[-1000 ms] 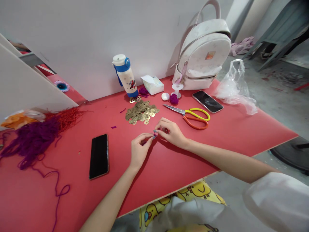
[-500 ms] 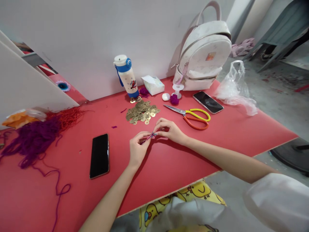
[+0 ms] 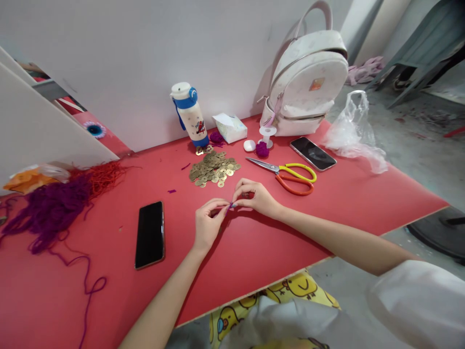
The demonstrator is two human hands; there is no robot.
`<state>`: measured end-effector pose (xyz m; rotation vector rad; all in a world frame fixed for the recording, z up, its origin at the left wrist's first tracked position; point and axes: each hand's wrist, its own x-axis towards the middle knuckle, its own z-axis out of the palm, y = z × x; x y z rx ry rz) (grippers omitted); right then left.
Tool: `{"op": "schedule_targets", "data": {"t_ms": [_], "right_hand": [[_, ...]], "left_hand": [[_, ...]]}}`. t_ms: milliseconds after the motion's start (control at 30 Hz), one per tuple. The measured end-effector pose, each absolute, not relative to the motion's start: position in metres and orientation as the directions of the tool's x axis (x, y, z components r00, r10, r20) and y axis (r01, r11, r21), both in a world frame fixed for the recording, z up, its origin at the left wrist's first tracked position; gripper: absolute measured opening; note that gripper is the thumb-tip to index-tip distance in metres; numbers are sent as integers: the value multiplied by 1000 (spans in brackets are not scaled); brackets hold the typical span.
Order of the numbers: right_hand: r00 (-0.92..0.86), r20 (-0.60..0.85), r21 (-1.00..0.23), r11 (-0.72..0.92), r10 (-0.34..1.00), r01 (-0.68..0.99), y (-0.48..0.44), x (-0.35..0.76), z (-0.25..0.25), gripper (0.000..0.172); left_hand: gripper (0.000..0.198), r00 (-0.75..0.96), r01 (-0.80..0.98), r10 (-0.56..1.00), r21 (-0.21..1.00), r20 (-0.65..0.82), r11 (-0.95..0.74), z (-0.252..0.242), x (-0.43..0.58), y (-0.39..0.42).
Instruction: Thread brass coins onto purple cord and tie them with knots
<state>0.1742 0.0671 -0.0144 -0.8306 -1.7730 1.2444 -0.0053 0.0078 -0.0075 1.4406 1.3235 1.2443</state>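
Between my fingertips is a short piece of purple yarn (image 3: 228, 207), held just above the red table (image 3: 250, 252). My left hand (image 3: 209, 222) is closed in a pinch on it, and my right hand (image 3: 257, 198) pinches its other end, the fingertips of both hands almost meeting. How the yarn is looped or knotted is too small to make out. Beyond the hands lies a pile of brass-coloured holed coins (image 3: 214, 167). Scissors (image 3: 283, 173) with one yellow and one orange handle rest past my right hand.
A black phone (image 3: 150, 235) lies left of my left hand. Purple yarn (image 3: 54, 203) and red strands (image 3: 107, 177) are heaped at far left. Behind stand a bottle (image 3: 191, 116), a tissue pack (image 3: 231, 129), a white spool (image 3: 267, 136), another phone (image 3: 313, 153), a backpack (image 3: 308, 82) and a plastic bag (image 3: 358, 131).
The fingertips have shifted slightly, and the yarn between them shows at a slightly different angle. Both arms and the things on the table look the same.
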Motion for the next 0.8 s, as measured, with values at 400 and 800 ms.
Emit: {"op": "schedule_targets", "data": {"t_ms": [400,800], "right_hand": [[-456,195,-962,260,868,83,66,171,-14,8],[-401,266,-937,332,877,105,66,172,-16,8]], "left_hand": [[14,-35,171,998,984,53,-46,-7,-5,11],[16,-92,122,995,992,-25,36,-7,-6,12]]}}
